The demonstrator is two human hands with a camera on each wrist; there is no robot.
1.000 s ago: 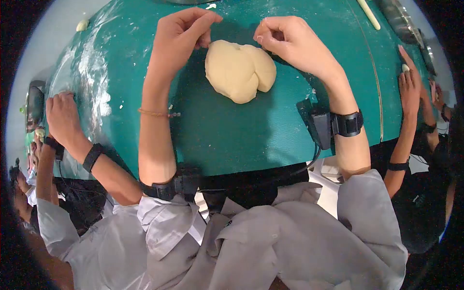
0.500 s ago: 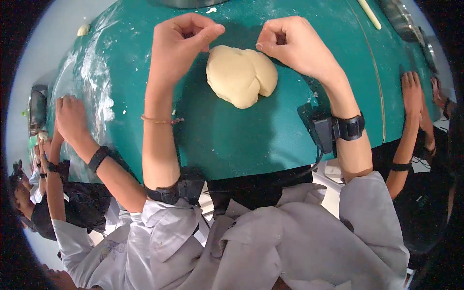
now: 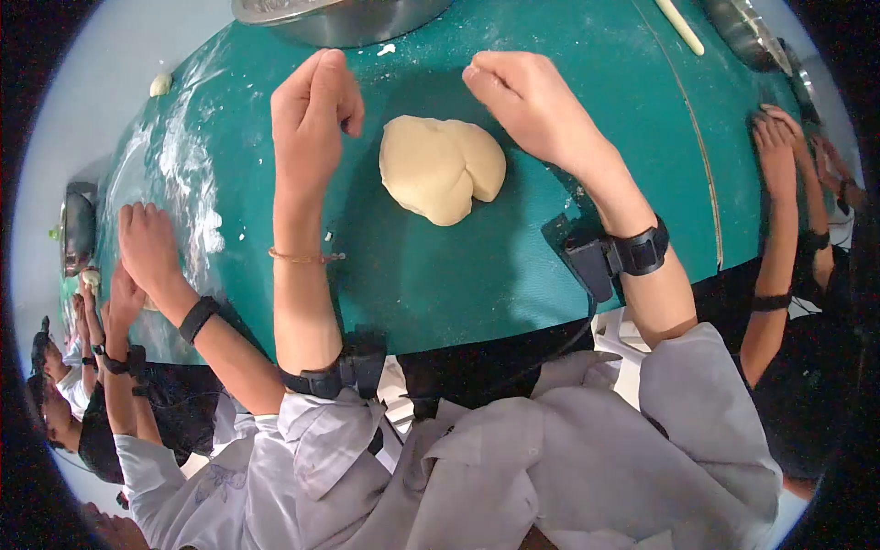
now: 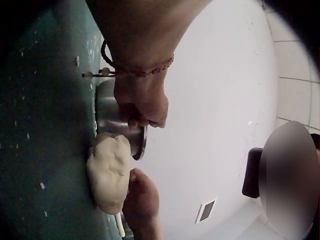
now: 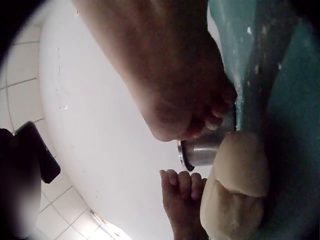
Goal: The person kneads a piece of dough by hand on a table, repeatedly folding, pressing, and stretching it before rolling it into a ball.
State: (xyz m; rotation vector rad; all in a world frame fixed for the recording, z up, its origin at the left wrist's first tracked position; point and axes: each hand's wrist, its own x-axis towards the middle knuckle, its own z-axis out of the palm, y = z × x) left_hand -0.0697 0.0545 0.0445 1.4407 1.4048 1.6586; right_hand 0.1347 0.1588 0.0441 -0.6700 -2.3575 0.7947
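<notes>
A pale, smooth lump of dough [image 3: 440, 170] with a deep cleft on its near side lies on the green mat [image 3: 440, 284]. My left hand [image 3: 312, 115] is raised to the left of the dough, fingers curled, holding nothing. To the upper right of it, my right hand [image 3: 532, 101] is also curled and empty. Neither hand touches the dough. In the left wrist view the dough [image 4: 109, 172] shows a lumpy side, below my left hand [image 4: 142, 102]. The right wrist view has the dough [image 5: 240, 170] below my right hand [image 5: 192, 110].
A metal bowl [image 3: 357, 20] stands at the far edge, beside white crumbs. Flour [image 3: 188, 174] is smeared on the left. A thin dough strip [image 3: 680, 26] and another metal bowl [image 3: 747, 37] lie at the upper right. Other people's hands [image 3: 151, 247] [image 3: 777, 151] work on both sides.
Both hands have curled further, and the left has turned and moved away from the dough. The dough sits lower in the head view, and more of the far bowl shows.
</notes>
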